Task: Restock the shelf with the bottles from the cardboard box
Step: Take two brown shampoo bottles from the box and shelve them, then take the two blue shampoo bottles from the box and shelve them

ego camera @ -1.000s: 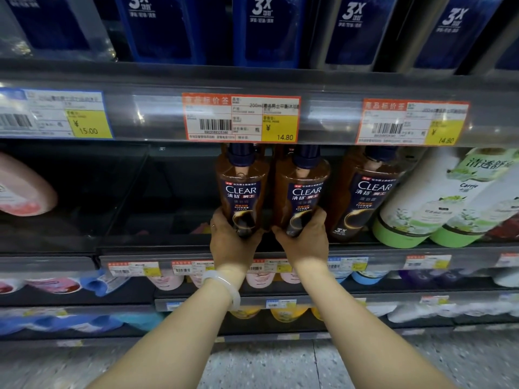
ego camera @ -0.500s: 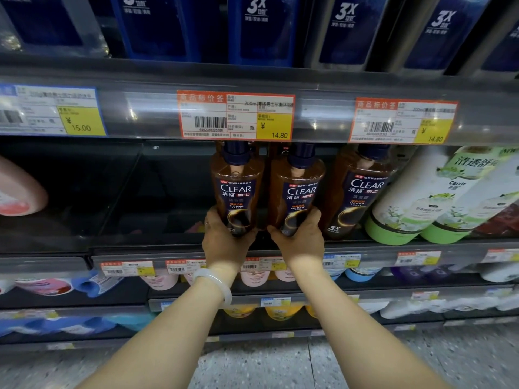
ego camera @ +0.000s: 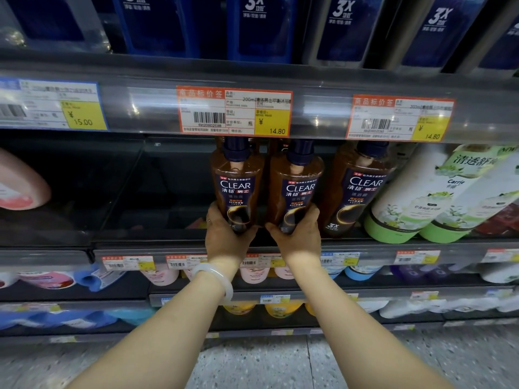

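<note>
Two brown CLEAR bottles with dark blue caps stand side by side at the front of the middle shelf. My left hand grips the base of the left bottle. The base of the right bottle sits in my right hand. A third CLEAR bottle stands just right of them, untouched. Their caps reach up behind the price rail. The cardboard box is not in view.
Left of the held bottles the shelf bay is dark, with a pink bottle at the far left. White and green bottles crowd the right. Blue packs fill the shelf above; lower shelves hold more bottles.
Both hands stay on the two bottles' bases. The bottles and hands shifted slightly left and up in view, mostly from my head moving.
</note>
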{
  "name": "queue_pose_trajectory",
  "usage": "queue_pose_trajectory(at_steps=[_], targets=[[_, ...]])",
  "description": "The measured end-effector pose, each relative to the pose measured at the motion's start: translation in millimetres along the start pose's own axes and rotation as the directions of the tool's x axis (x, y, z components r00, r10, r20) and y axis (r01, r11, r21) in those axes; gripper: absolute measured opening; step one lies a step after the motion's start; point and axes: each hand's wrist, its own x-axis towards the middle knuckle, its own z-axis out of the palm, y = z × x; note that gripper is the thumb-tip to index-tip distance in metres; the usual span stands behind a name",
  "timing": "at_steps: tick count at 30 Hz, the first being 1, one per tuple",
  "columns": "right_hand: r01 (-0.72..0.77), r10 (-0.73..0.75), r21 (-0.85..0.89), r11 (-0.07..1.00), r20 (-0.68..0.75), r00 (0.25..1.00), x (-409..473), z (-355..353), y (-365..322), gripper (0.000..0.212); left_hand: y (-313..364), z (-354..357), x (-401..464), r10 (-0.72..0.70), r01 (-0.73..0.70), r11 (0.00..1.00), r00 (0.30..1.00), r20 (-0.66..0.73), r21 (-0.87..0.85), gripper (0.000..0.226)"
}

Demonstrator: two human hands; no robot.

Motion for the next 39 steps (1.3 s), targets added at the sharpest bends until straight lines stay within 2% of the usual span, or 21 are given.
queue_pose_trajectory(at_steps=[3, 5, 8, 12, 17, 22, 28, 32, 35, 39], targets=[[0.001, -0.001, 0.004, 1.0, 0.026, 1.0, -3, -1, -3, 0.092, 4, -2, -3, -0.011, 0.011, 1.0, 1.0, 0.012, 0.005, 0.107], [-0.004, 0.005, -0.033, 0.999, 0.034, 0.999, -6, -4, -4, 0.096, 4, -5, -6, -0.008, 0.008, 0.998, 1.0, 0.001, 0.054, 0.111], [-0.002, 0.006, -0.128, 0.992, 0.028, 1.0, -13, -11, -5, 0.091, 5, -17, -12, -0.003, 0.001, 0.988, 1.0, 0.012, 0.156, 0.11], [0.085, -0.093, -0.198, 0.977, -0.032, 0.995, -28, -14, -5, 0.079, 10, -34, -19, 0.007, -0.018, 0.977, 0.998, 0.055, 0.214, 0.108], [0.108, -0.12, -0.201, 0.974, -0.049, 0.992, -42, -8, -15, 0.079, 19, -52, -31, 0.075, -0.079, 0.973, 0.997, 0.027, 0.216, 0.106], [0.103, -0.114, -0.267, 0.958, -0.025, 0.993, -58, -5, -24, 0.078, 12, -72, -40, 0.096, -0.11, 0.971, 0.993, 0.074, 0.21, 0.104], [0.215, -0.181, -0.35, 0.912, 0.126, 0.975, -115, 37, -52, 0.069, -36, -140, -60, 0.106, -0.13, 0.959, 0.989, 0.103, 0.254, 0.095], [0.325, -0.24, -0.334, 0.885, 0.271, 0.932, -180, 101, -86, 0.071, -78, -221, -76, 0.054, -0.059, 0.959, 0.998, 0.023, 0.278, 0.093], [0.425, -0.296, -0.299, 0.854, 0.392, 0.871, -237, 161, -122, 0.068, -116, -295, -91, 0.01, 0.007, 0.949, 0.998, -0.054, 0.316, 0.095], [0.545, -0.346, -0.211, 0.812, 0.577, 0.74, -324, 252, -165, 0.06, -177, -400, -122, -0.095, 0.154, 0.933, 0.977, -0.19, 0.326, 0.095]])
